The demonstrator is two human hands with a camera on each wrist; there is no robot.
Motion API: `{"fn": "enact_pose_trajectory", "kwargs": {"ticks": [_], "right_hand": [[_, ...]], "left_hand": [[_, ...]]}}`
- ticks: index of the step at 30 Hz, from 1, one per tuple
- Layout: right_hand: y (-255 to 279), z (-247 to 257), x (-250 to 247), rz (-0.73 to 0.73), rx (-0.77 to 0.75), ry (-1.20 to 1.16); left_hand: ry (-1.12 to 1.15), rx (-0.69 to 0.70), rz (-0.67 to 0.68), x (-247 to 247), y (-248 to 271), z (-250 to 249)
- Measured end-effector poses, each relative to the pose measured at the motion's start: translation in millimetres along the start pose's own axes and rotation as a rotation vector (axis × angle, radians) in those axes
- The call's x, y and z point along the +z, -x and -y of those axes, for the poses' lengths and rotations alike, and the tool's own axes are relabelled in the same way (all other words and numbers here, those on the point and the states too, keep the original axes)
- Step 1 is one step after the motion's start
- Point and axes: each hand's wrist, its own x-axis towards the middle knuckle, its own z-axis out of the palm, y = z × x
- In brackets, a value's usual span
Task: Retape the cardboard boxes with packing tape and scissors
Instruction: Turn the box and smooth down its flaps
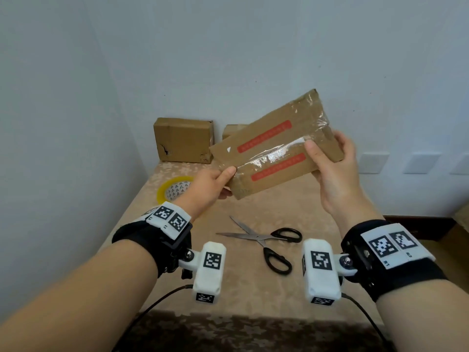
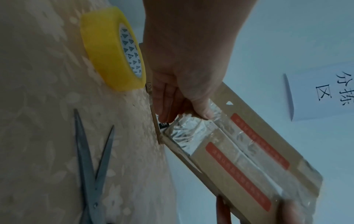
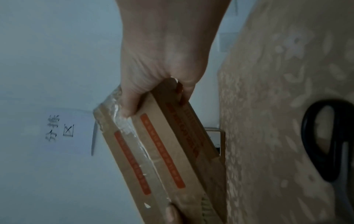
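Flat cardboard box [image 1: 275, 146] held in the air between both hands, above the table.

The left hand [image 1: 208, 185] pinches the box's near-left corner, thumb on the top face and fingers underneath, while the right hand [image 1: 335, 171] grips its right end the same way. The box is a slim brown rectangle, tilted up to the right, with two red printed strips and a crinkled, glossy band of clear tape along its middle seam (more wraps the far end). Under it, the table [image 1: 317, 217] wears a beige cloth with a woven floral pattern. Steel scissors [image 1: 264, 241] with black loop handles lie open on the cloth, and a translucent yellow tape roll [image 1: 175, 190] lies flat at the left. A dented cardboard box [image 1: 182, 139] stands against the wall, another box [image 1: 232, 129] just beside it, mostly hidden.
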Motion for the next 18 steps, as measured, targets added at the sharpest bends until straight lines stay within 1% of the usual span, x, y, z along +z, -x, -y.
{"fn": "enact_pose_trajectory", "kwargs": {"ticks": [4, 6, 9, 10, 13, 14, 15, 16, 18], "right_hand": [[2, 3, 5, -0.104, -0.001, -0.042], [2, 4, 6, -0.157, -0.012, -0.024], [-1, 6, 1, -0.229, -0.067, 0.060], [-2, 7, -1, -0.234, -0.094, 0.090], [-4, 7, -6, -0.217, -0.198, 0.239], [-4, 7, -5, -0.199, -0.231, 0.303], [-3, 6, -4, -0.180, -0.261, 0.362], [-2, 6, -1, -0.164, -0.288, 0.414], [1, 8, 8, -0.133, -0.353, 0.487]], "left_hand": [[0.077, 0.081, -0.079, 4, 3, -4], [0.065, 0.102, -0.079, 4, 5, -2], [-0.050, 0.092, -0.025, 3, 5, 0], [-0.079, 0.081, -0.017, 2, 6, -2], [-0.159, 0.030, -0.118, 2, 6, -17], [-0.192, 0.030, -0.124, 3, 5, -24], [-0.226, 0.055, -0.105, 3, 5, -32], [-0.267, 0.113, -0.071, 2, 7, -41], [-0.375, 0.271, 0.010, 3, 7, -59]]}}
